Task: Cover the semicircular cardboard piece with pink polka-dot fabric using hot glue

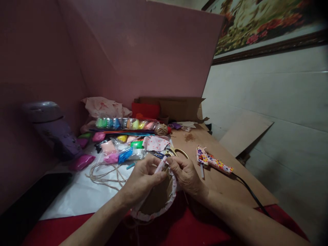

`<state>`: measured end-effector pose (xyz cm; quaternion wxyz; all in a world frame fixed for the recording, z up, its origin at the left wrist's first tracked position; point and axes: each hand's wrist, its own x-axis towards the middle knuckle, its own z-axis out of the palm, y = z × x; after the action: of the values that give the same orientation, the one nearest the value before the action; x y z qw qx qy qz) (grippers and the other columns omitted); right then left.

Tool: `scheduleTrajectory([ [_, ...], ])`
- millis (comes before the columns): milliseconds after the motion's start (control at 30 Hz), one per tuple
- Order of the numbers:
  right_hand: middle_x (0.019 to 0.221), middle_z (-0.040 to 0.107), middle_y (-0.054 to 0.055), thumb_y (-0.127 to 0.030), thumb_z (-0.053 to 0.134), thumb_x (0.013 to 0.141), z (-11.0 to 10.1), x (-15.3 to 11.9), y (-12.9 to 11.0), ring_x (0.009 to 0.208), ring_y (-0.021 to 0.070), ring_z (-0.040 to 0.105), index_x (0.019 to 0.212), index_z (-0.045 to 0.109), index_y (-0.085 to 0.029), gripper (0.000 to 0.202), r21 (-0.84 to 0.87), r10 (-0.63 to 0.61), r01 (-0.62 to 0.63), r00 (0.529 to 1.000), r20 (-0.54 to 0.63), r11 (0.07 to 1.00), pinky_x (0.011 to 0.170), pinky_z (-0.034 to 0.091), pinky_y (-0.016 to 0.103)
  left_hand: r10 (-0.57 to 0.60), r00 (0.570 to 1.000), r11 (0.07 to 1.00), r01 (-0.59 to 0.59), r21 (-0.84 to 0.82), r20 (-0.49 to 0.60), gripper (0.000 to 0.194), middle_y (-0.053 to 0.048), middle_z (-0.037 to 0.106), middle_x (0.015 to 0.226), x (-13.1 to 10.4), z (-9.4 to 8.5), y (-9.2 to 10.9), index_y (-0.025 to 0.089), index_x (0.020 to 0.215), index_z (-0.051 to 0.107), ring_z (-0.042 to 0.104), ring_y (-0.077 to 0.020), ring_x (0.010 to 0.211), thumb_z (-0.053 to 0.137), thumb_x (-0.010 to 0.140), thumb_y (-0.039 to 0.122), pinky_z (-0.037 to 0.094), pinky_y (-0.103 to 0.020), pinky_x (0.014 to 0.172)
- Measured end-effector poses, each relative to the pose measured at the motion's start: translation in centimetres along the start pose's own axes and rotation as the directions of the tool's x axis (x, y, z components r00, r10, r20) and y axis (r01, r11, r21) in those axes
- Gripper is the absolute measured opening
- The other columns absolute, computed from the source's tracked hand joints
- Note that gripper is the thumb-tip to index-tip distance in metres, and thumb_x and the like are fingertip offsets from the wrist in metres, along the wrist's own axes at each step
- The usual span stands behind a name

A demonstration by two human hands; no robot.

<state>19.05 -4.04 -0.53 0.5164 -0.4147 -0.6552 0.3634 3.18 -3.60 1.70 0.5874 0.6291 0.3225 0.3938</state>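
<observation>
A brown cardboard piece (156,198) with pale, pink-dotted fabric (171,202) folded around its rim is held up over the red cloth. My left hand (145,176) pinches the fabric edge on the left near the top, thumb on the inner side. My right hand (186,173) pinches the same edge at the top right, fingers closed on it. Just behind my hands lie gold-handled scissors (179,152), partly covered by my fingers. A dotted fabric scrap (155,142) is beside them. Loose threads hang below the piece.
A flower-patterned glue gun (212,161) with a black cord rests on the cardboard sheet (230,186) at right. Twine (106,176), clay packets (123,123) and a twine ball (161,129) lie left and behind. A purple bottle (55,131) stands far left, near a dark flat object (38,198).
</observation>
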Motion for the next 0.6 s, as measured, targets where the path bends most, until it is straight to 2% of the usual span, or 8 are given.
scheduleTrajectory([
  [100,0.056,0.036,-0.003,-0.04,0.041,0.089,-0.1,-0.1,-0.07,0.053,0.0111,0.034,0.059,0.046,-0.018,0.037,-0.169,-0.096,0.094,0.995,-0.002,0.981,0.051,0.026,0.025,-0.006,1.0,1.0,0.006,0.026,0.002,0.019,-0.001,0.06,0.063,0.0,0.04,0.16,0.015,0.082,0.059,0.053,-0.0119,0.055,0.065,0.07,0.03,0.036,-0.023,0.052],
  [233,0.054,0.037,-0.002,-0.032,0.037,0.091,-0.31,-0.21,-0.51,0.052,0.0119,0.035,0.056,0.04,-0.02,0.037,-0.407,-0.251,0.248,0.967,0.046,0.879,0.053,0.026,0.027,-0.015,1.0,1.0,0.016,0.024,-0.01,0.021,-0.002,0.062,0.065,-0.02,0.04,0.23,0.015,0.081,0.061,0.054,-0.0134,0.058,0.068,0.066,0.029,0.038,-0.023,0.051],
  [333,0.058,0.044,0.0,-0.027,0.033,0.093,-0.37,-0.31,-0.58,0.054,0.0133,0.04,0.061,0.043,-0.02,0.035,-0.547,-0.275,0.296,0.954,0.123,0.783,0.055,0.029,0.028,-0.022,0.999,1.0,0.022,0.01,-0.025,0.02,-0.001,0.061,0.064,0.02,0.05,-0.02,0.016,0.079,0.062,0.054,-0.0133,0.057,0.069,0.064,0.028,0.037,-0.023,0.05],
  [500,0.067,0.055,0.007,-0.023,0.027,0.094,-0.22,-0.41,-0.17,0.063,0.017,0.048,0.071,0.052,-0.017,0.034,-0.744,-0.28,0.354,0.932,0.231,0.566,0.061,0.031,0.03,-0.032,0.998,0.999,0.033,0.014,-0.049,0.017,-0.001,0.061,0.063,0.23,0.0,-0.56,0.016,0.074,0.062,0.054,-0.0133,0.057,0.069,0.063,0.026,0.037,-0.023,0.05],
  [600,0.068,0.056,0.007,-0.023,0.026,0.095,-0.21,-0.44,-0.18,0.064,0.017,0.048,0.073,0.053,-0.016,0.035,-0.753,-0.296,0.37,0.925,0.24,0.544,0.061,0.032,0.03,-0.041,0.998,0.999,0.041,-0.012,-0.042,0.019,-0.001,0.061,0.064,0.36,-0.07,-0.47,0.015,0.074,0.061,0.054,-0.0133,0.058,0.071,0.062,0.027,0.038,-0.023,0.052],
])
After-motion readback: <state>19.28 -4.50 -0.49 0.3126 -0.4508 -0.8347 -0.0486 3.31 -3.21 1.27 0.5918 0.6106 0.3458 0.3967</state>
